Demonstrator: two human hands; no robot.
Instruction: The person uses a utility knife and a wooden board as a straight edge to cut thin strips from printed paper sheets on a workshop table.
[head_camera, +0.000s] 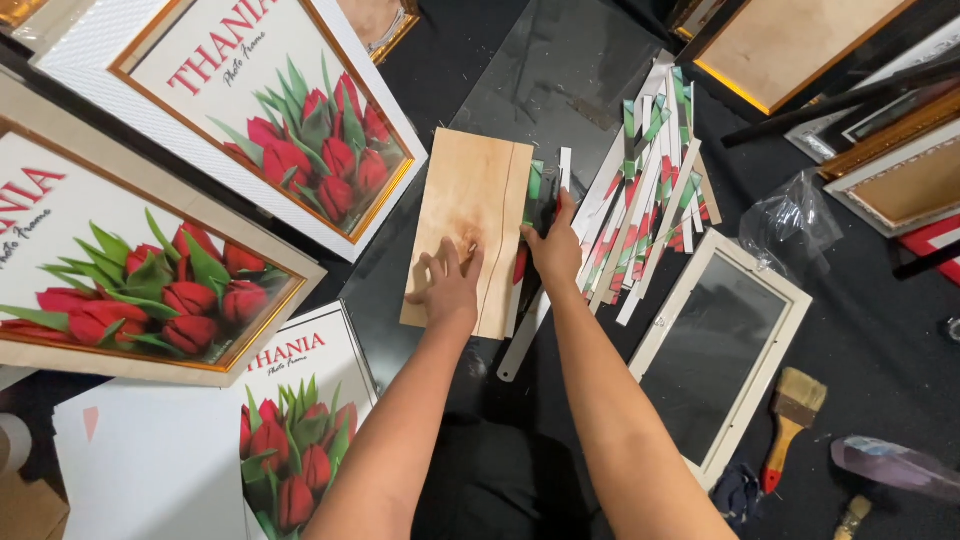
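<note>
Pressure from the left hand (447, 283) keeps the thin wooden board (470, 228) flat on the dark surface (560, 80); its fingers (440, 265) lie spread and flat on the near part of the board and grip nothing. The board lies in the middle of the scene, with its long side running from near to far. The right hand (556, 247) is at the right edge of the board, and its fingers are closed on a small dark tool (546, 196). I cannot tell exactly what tool it is, but it looks like a cutter. A white strip (524, 335) and a printed sheet with red and green show under this edge.

To do this step well, I think the board must not slide, so the left hand should press straight down and stay away from the edge. The right hand should pull the tool along the edge in one even line.

Cut paper strips (650, 180) lie in a fan just to the right. A pale empty frame (715, 355) and a brush (790, 420) are nearer on the right, and framed tulip pictures (270, 110) lie on the left.
</note>
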